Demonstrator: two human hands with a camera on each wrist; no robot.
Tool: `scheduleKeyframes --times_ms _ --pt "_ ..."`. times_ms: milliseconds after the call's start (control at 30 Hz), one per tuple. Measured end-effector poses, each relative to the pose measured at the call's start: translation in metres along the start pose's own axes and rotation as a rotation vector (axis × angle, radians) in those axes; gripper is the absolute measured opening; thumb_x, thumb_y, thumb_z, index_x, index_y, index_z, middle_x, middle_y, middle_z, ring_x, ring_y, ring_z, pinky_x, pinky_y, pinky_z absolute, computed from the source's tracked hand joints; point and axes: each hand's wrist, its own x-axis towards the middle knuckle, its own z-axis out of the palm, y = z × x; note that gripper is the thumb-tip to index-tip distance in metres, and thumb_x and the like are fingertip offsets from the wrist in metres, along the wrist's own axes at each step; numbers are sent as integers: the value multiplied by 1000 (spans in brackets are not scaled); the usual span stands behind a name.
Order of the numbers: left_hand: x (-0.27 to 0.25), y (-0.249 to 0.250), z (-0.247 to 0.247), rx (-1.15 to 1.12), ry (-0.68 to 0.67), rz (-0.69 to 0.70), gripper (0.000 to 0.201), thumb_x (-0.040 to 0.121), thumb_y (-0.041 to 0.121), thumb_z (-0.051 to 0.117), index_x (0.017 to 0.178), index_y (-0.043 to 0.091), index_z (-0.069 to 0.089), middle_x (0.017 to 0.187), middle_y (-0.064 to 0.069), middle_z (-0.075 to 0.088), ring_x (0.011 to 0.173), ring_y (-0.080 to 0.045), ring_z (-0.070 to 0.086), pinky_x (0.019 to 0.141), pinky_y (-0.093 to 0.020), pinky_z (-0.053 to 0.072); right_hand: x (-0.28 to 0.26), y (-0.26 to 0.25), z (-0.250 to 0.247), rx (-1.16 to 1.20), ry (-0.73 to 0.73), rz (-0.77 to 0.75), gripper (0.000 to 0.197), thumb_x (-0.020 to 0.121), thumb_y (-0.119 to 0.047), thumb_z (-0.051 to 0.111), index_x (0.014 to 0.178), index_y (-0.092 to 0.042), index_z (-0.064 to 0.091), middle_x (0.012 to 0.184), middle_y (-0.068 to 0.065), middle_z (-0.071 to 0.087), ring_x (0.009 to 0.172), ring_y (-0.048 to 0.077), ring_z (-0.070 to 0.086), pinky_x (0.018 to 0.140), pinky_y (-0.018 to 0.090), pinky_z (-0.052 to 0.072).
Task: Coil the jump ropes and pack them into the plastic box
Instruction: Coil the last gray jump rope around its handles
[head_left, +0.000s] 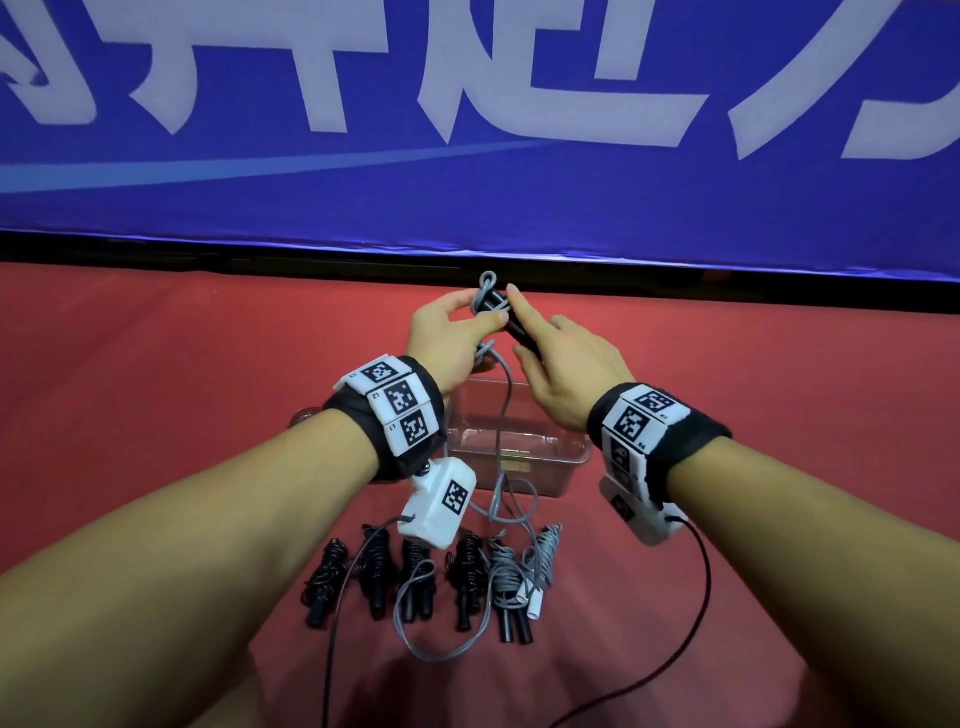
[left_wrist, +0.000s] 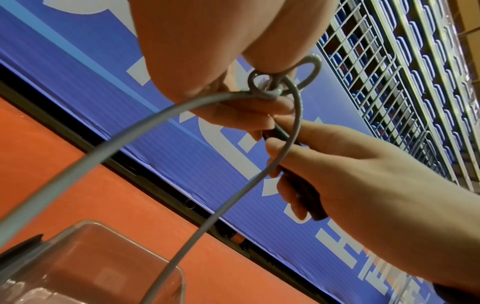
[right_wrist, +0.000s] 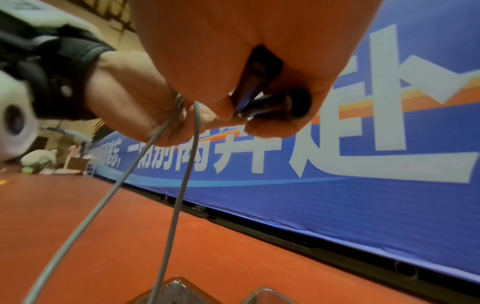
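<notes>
Fingers (head_left: 467, 325) of both hands grasp one grey jump rope above the clear box.

Behind everything a large blue banner with white lettering (head_left: 519, 197) stands along the far edge of the red floor (head_left: 156, 389). The clear rectangular plastic box (head_left: 519, 457) sits on the floor under the raised hands. Near it lies a row of coiled jump ropes with black handles (head_left: 415, 577), with two grey bundles at the right end. The left hand (head_left: 452, 338) pinches small loops of the thin grey rope cord (left_wrist: 145, 131); the right hand (head_left: 566, 374) curls round the pair of black cylindrical handles (head_left: 511, 325), forefinger straight along them. The cord hangs from the hands past the box's near side to a slack loop on the floor.
</notes>
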Motion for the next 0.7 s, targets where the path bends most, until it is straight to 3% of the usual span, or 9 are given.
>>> scheduleKeyframes --times_ms 67,200,300,367,433,533,700 --pt "-1 3 -1 -13 -40 -1 36 92 9 71 128 13 68 82 -3 69 49 -8 52 53 -21 49 3 4 1 70 -21 6 65 104 -36 39 159 -37 5 92 6 53 85 36 59 69 40 46" --pt "-6 13 -4 -57 -154 -25 38 99 12 63 136 22 60 112 -8 75 53 -9 65 61 -20 57 7 6 -1 256 17 25 61 103 -31 44 159 -34 18 97 12 68 88 35 63 74 39 49" --pt "-11 16 -5 -78 -181 -8 35 102 15 59 136 22 59 118 -11 73 58 -4 68 59 -18 56 10 6 -1 429 4 57 56 103 -28 47 156 -35 29 91 -3 65 74 16 59 71 30 42" --pt "-10 15 -6 -75 -147 -19 45 101 20 61 145 20 52 110 -11 76 54 -9 66 57 -20 56 10 6 1 595 -11 61 51 104 -26 47 152 -38 37 78 -17 58 57 -1 51 64 25 39" --pt "-9 15 -8 -81 -124 -24 52 100 24 63 149 24 45 105 -9 77 50 -13 62 56 -23 55 10 6 2 815 -50 102 47 104 -23 47 148 -41 43 68 -13 51 50 4 43 54 23 36" --pt "-10 17 -8 -120 -163 -14 50 101 21 61 148 27 46 115 -13 74 49 -9 61 54 -22 54 6 4 0 1078 -154 171 44 106 -22 47 146 -41 46 70 1 46 51 13 39 45 22 31" --pt "-8 12 -8 -164 -174 -28 35 100 12 61 135 18 60 119 -18 69 59 -5 68 54 -19 53 1 3 -1 1141 -205 185 47 102 -22 55 145 -41 47 70 5 55 50 16 49 44 23 36"
